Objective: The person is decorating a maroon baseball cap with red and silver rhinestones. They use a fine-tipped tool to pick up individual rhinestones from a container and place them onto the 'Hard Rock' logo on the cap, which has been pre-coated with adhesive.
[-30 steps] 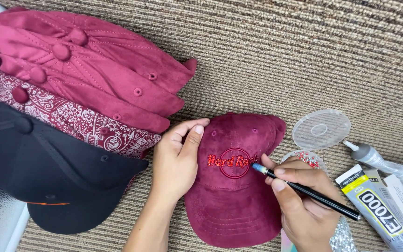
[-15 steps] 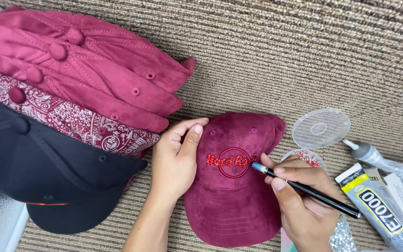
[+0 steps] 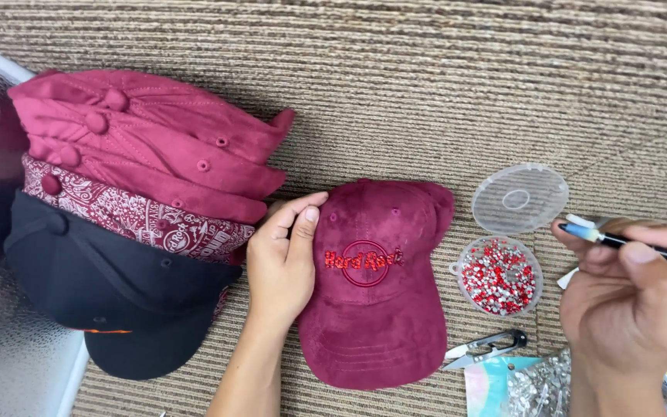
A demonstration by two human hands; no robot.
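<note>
Right hand [image 3: 631, 301] lifted off cap [image 3: 376, 286], gripping pen [image 3: 634, 243] | left hand [image 3: 283, 259] flat, seemingly steadying cap

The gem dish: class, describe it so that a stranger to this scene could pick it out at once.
Start at the maroon cap lying alone on the ribbed mat, with the left hand on its edge. Just right of that cap sits the gem dish, a small round clear tub. Unlike the empty clear lid above it, it is full of red and silver stones.
</note>
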